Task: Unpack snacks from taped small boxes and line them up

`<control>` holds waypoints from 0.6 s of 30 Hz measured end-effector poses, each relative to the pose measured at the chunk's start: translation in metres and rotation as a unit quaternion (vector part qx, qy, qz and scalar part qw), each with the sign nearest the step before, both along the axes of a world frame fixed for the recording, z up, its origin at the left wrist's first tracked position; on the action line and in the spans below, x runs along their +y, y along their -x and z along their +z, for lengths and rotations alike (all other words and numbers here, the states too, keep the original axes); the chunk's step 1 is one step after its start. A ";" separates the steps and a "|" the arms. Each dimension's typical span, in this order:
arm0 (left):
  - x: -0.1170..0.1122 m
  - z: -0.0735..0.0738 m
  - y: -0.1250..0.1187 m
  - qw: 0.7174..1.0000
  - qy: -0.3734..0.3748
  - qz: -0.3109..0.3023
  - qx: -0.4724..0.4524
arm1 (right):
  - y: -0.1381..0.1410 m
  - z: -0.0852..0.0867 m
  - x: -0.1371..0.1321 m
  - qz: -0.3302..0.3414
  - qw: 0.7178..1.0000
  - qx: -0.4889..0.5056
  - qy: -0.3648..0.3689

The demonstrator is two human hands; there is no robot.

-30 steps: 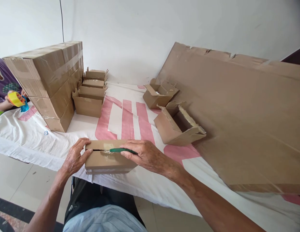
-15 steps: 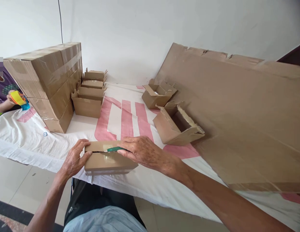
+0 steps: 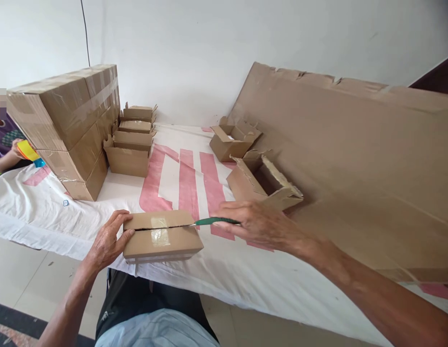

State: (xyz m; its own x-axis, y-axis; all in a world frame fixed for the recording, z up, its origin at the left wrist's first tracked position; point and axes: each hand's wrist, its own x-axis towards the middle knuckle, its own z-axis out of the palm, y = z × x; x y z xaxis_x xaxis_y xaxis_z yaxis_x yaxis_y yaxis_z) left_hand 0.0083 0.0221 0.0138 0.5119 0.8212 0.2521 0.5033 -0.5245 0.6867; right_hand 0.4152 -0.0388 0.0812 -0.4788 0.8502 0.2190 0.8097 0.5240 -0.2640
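A small cardboard box [image 3: 144, 246] lies at the near edge of the cloth-covered table, with a dark slit between its top flaps and clear tape [image 3: 161, 236] across the middle. My left hand [image 3: 110, 236] grips the box's left end, thumb on top by the slit. In my right hand [image 3: 253, 221] is a green-handled utility knife [image 3: 215, 220], held level. The knife's tip is at the right end of the slit. Part of its handle is hidden by my fingers.
Taped cartons [image 3: 74, 113] are stacked at the left; open boxes [image 3: 128, 161] stand beside them. Two more open boxes [image 3: 262, 180] sit right of centre, before a large cardboard sheet [image 3: 354, 168]. At far left, a person's hand [image 3: 17, 148] holds a yellow-and-blue object [image 3: 29, 150].
My right hand has drawn the knife rightward along the slit, from the box's left part to its right end. The tape in the middle is now uncovered. My left hand stays on the box.
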 end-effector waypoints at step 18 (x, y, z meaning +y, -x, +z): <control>-0.002 0.005 -0.002 0.995 -0.067 0.043 -0.066 | 0.014 -0.204 -0.043 -0.314 0.915 0.252 -0.025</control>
State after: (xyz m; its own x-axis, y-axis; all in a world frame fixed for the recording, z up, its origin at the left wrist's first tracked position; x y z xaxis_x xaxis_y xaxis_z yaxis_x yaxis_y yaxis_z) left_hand 0.0100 0.0205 0.0184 0.3971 0.8150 0.4221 0.4600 -0.5747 0.6769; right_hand 0.4012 -0.0817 -0.1229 0.2724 0.9062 0.3233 0.7375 0.0192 -0.6751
